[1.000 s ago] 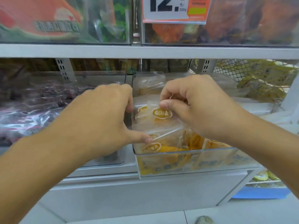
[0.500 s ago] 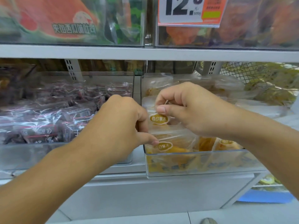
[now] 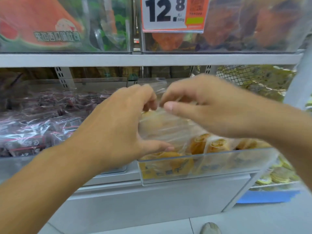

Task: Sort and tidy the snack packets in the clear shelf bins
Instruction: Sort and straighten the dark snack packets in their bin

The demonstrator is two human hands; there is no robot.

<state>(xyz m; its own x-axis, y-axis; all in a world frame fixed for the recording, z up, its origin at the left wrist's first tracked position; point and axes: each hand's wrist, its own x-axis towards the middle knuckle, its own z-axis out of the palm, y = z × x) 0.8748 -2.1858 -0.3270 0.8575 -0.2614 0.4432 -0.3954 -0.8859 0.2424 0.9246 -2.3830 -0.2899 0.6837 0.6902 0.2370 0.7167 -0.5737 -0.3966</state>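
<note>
- Clear plastic packet (image 3: 162, 127) lies atop the yellow snacks in the right-hand bin (image 3: 219, 168), directly beneath both hands.
- The left hand (image 3: 121, 125) and right hand (image 3: 207, 107) pinch its top edge from either side, equally near.

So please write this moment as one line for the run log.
left hand: holds clear packet of yellow snacks | right hand: pinches packet top | place: over clear plastic shelf bin | view: blurred

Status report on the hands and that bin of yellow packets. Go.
Left hand and right hand both pinching a clear packet above the yellow-snack bin. Frame blurred. Nothing blocking.
</note>
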